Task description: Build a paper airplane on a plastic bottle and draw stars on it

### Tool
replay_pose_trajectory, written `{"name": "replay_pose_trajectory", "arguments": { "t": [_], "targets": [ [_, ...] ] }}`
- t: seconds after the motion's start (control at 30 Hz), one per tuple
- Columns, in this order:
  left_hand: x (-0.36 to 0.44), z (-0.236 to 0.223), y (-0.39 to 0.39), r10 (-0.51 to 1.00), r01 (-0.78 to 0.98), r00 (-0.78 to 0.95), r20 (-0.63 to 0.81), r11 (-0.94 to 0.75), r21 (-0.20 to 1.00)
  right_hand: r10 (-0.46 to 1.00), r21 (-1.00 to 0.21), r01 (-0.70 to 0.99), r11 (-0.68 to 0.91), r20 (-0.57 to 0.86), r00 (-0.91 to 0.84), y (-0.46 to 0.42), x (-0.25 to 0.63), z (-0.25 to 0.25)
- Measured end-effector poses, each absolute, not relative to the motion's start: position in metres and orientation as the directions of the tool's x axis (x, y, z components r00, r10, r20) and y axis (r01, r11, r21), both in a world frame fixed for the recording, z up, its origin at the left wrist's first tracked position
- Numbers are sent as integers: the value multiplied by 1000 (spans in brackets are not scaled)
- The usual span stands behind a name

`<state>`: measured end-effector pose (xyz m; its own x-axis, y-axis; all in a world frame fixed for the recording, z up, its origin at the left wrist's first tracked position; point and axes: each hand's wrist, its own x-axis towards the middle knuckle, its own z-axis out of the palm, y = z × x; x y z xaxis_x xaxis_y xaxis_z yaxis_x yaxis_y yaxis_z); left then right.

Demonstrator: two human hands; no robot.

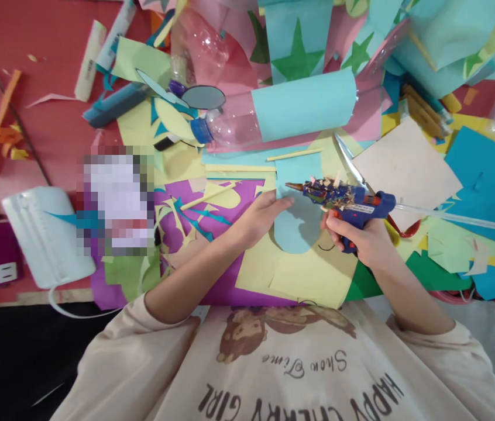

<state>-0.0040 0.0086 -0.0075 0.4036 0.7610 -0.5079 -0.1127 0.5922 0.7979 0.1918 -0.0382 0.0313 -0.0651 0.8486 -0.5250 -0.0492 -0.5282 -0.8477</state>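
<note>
A blue hot glue gun [364,210] is gripped by my right hand [368,237], its fingers wrapped round the handle. The nozzle points left, bits of paper and debris cling to its front, and a clear glue stick runs out behind. My left hand [267,216] is left of the nozzle, fingers drawn together over the edge of a light-blue paper piece with a rounded end [298,234]. Whatever it may hold is hidden. Above both hands lies a clear plastic bottle [234,124] with a blue cap and a light-blue paper wrap [304,111].
Scissors [349,156] lie just behind the glue gun, partly under a pale square sheet [409,172]. Purple paper [221,286] and yellow scraps spread on the left. A white power bank-like box [50,237], markers [89,61] and a blurred-out object [118,202] sit further left.
</note>
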Motion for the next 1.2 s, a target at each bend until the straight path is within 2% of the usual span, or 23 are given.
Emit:
{"name": "replay_pose_trajectory", "arguments": {
  "t": [0.57,0.93,1.2],
  "targets": [
    [-2,-4,9,780,-123,407,-475,562,818,849,-851,42,-524,-525,-56,-35,184,32],
    [-2,-6,9,784,-143,434,-445,547,825,861,-865,15,-502,-501,-88,-33,182,32],
    [-2,-9,8,775,-153,426,-467,570,807,843,-844,25,-535,-536,-48,-33,183,35]
  ]
}}
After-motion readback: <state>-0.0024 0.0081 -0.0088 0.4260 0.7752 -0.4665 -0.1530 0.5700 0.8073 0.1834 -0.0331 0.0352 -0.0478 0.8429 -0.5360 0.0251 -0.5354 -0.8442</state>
